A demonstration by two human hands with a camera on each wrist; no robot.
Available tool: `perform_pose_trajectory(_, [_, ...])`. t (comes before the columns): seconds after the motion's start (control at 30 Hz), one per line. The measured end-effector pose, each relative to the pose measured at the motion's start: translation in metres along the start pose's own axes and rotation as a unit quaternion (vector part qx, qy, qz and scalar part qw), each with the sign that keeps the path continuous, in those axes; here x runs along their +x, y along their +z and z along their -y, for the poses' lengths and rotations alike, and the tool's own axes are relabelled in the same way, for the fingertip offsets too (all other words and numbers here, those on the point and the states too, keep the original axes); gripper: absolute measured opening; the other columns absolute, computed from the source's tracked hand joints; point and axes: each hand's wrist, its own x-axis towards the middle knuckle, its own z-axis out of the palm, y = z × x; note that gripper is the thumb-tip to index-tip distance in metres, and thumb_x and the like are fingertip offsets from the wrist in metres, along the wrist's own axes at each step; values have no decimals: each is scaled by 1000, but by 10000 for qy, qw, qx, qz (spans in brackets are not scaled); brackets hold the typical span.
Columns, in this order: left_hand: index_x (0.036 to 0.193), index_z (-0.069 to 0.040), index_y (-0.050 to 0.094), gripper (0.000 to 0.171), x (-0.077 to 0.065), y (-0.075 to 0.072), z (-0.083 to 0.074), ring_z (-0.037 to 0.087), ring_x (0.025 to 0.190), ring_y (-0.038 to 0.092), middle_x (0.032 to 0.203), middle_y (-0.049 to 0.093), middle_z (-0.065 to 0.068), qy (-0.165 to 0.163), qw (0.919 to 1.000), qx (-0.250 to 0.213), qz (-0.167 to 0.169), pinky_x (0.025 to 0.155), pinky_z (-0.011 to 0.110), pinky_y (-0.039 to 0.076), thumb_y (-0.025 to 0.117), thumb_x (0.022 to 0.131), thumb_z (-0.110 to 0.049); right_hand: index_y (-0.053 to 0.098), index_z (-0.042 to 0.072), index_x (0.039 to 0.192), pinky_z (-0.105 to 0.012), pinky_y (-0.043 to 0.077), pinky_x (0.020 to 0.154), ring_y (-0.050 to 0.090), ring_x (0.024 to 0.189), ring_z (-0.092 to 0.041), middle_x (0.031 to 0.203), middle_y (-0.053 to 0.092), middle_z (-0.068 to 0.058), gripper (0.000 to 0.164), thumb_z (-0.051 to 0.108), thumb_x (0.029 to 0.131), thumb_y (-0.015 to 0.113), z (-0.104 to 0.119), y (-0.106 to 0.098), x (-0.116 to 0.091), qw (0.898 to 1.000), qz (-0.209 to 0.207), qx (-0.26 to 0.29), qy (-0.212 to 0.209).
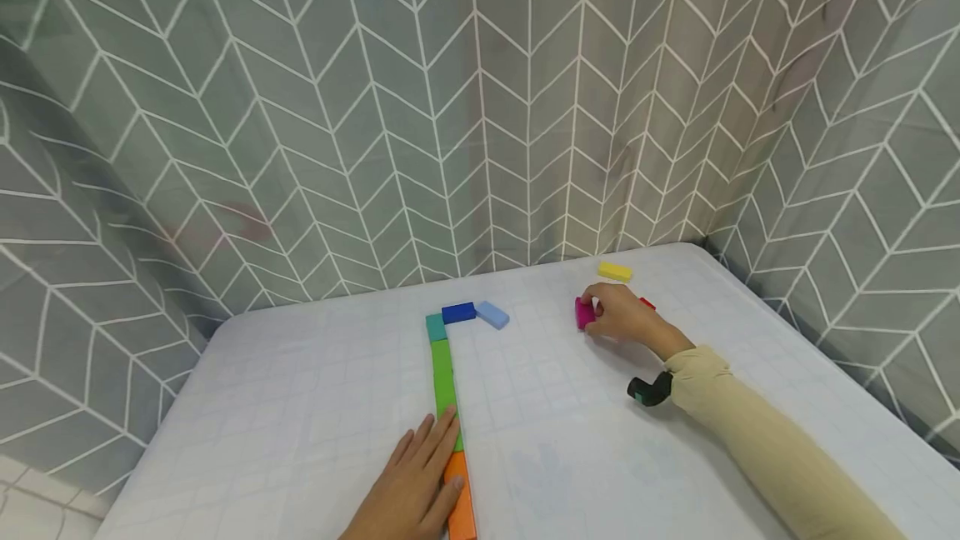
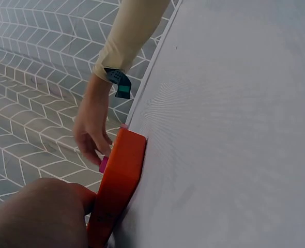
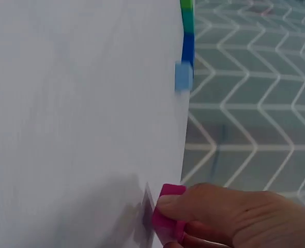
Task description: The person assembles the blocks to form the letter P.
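Observation:
In the head view a row of blocks runs away from the person: orange (image 1: 464,515), green (image 1: 444,377) and teal (image 1: 436,327). A dark blue block (image 1: 459,312) turns right from its far end, and a light blue block (image 1: 492,315) sits at an angle beside it. My left hand (image 1: 414,477) lies with fingers stretched along the row, fingertips over the green part and thumb at the orange block (image 2: 119,175). Farther right, my right hand (image 1: 626,315) pinches a magenta block (image 3: 165,222) between thumb and fingers, close over the table.
A yellow block (image 1: 615,272) lies near the table's far edge. Part of a red block (image 1: 648,303) shows behind the right hand. The white-covered table (image 1: 315,407) meets a grey patterned curtain (image 1: 480,107) at the back. A black strap (image 1: 649,390) hangs at the right wrist.

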Motion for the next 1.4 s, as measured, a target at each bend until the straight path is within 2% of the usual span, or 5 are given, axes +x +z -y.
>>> perform_pose_trajectory(0.47, [162, -2, 35, 66, 1, -2, -2, 37, 150, 32, 169, 28, 7, -116, 9997, -113, 185, 115, 62, 29, 39, 112, -46, 66, -4, 124, -30, 56, 79, 60, 93, -25, 111, 65, -9, 46, 3, 83, 85, 72, 46, 12, 9971, 252, 440, -575])
perform_pose_trajectory(0.87, [162, -3, 35, 67, 2, 0, -3, 37, 149, 35, 169, 29, 7, -225, 9993, -20, 298, 115, 62, 31, 38, 111, -48, 66, -6, 122, -26, 53, 74, 59, 83, -18, 118, 62, -14, 42, -6, 82, 79, 86, 60, 14, 9934, 112, 441, -1052])
perform_pose_trajectory(1.1, [161, -2, 37, 68, 0, 0, -1, 37, 148, 35, 168, 30, 7, -231, 9995, 30, 220, 115, 62, 31, 40, 111, -48, 62, -5, 132, -39, 58, 85, 64, 102, -31, 136, 59, -19, 44, 1, 90, 76, 65, 35, -7, 9947, -267, 519, -841])
perform_pose_trajectory(1.27, [160, -2, 38, 67, -1, -1, 0, 36, 149, 34, 169, 30, 6, -152, 9998, 18, 135, 115, 62, 31, 39, 111, -48, 66, -6, 125, -57, 53, 92, 58, 118, -43, 132, 62, -25, 36, 7, 91, 74, 27, 7, -31, 9947, -905, -490, -59])
perform_pose_trajectory(1.4, [161, -3, 36, 68, 0, -1, 0, 36, 150, 32, 169, 28, 6, -174, 9995, -48, 257, 116, 61, 29, 37, 112, -49, 69, -6, 115, -57, 56, 78, 58, 110, -45, 122, 63, -28, 34, 15, 90, 79, 6, -5, -52, 9864, -711, -1288, 731])
